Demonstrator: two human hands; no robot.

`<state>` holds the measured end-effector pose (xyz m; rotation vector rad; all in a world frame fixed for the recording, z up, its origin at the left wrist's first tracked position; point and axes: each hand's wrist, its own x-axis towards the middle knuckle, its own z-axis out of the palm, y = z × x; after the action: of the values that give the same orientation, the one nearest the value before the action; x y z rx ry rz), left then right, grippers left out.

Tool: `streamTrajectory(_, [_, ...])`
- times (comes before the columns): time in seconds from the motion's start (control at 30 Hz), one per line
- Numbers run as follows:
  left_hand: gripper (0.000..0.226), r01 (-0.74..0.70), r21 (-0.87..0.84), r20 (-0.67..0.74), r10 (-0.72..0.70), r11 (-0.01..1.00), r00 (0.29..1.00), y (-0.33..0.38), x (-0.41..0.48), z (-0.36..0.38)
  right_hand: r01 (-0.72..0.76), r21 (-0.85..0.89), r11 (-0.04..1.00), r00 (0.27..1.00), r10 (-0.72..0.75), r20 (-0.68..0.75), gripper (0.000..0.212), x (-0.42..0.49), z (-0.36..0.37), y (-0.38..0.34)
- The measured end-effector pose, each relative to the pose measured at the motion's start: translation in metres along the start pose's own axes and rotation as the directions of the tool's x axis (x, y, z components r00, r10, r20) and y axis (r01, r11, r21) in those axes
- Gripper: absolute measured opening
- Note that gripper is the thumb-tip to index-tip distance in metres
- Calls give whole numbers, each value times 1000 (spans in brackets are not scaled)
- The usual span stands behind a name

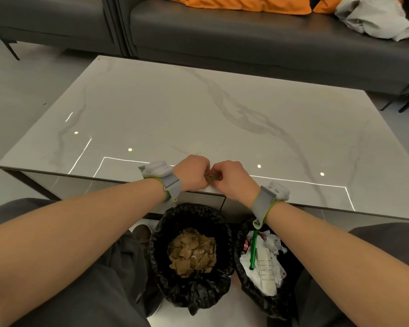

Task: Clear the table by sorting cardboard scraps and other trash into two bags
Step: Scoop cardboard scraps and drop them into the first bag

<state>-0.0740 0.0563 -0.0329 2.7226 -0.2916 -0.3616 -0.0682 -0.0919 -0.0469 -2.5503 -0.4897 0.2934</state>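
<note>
Last scraps bunched at the table's near edge, above 2 bags.

The table (198, 109) carries the work at the middle of its near edge. Below that edge stand 2 black bags: the left bag (161, 234) holds a pile (193, 252) of brown cardboard, and the right bag (240, 277) holds mixed trash (267, 267) of crumpled paper, a green pen and a white slab. The left hand (193, 173) and right hand (234, 178) meet knuckle to knuckle, both with fingers curled tight round 1 small bunch of scraps (213, 177) pinched between them. The job looks nearly done. To finish well, keep the bunch squeezed, draw it back over the edge, and lower it into the left bag's mouth before letting go. Released low, no piece should drift to the floor or into the right bag.
</note>
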Motion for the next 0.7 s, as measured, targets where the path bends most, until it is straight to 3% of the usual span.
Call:
streamTrajectory(0.3, [17,-31,90,83,24,995,996,5,-23,6,5,23,1000,998,-6,58,17,-26,7,-8])
streamTrajectory(0.53, [31,-87,138,438,18,987,899,5,-53,32,-11,-19,1000,964,16,265,20,-78,44,1])
streamTrajectory(0.7, [45,-97,144,520,8,985,854,2,-59,38,-71,-2,998,932,67,355,33,-88,61,8])
